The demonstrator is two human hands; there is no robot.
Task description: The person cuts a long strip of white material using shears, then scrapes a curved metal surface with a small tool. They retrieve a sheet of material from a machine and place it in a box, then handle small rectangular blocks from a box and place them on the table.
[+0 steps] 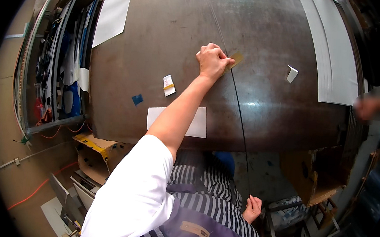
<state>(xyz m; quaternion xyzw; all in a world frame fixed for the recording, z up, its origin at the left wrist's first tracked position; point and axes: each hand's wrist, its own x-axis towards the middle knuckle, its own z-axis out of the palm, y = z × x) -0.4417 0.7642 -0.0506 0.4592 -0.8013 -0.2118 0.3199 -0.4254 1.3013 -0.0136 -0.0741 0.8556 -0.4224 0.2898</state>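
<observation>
My left hand [212, 63] is stretched out over the brown table [161, 24]. Its fingers are closed on a small tan, flat piece [237, 59], partly hidden by the hand, that lies over a thin dark cord [239, 102]. From there the cord runs straight across the tabletop and over its near edge. Down in front of my striped apron [210, 203], my right hand [252, 209] pinches the cord's near end. Beyond my left hand a fine line [217, 23] continues toward the far side; whether it is the same cord I cannot tell.
White sheets lie at the far left [113, 14] and in a stack at the right [336, 49]. A white paper [198, 121], a blue scrap [137, 99], a banded white bundle [169, 86] and a folded white piece [292, 74] rest nearby. At right, another person's hand [373, 107] is blurred.
</observation>
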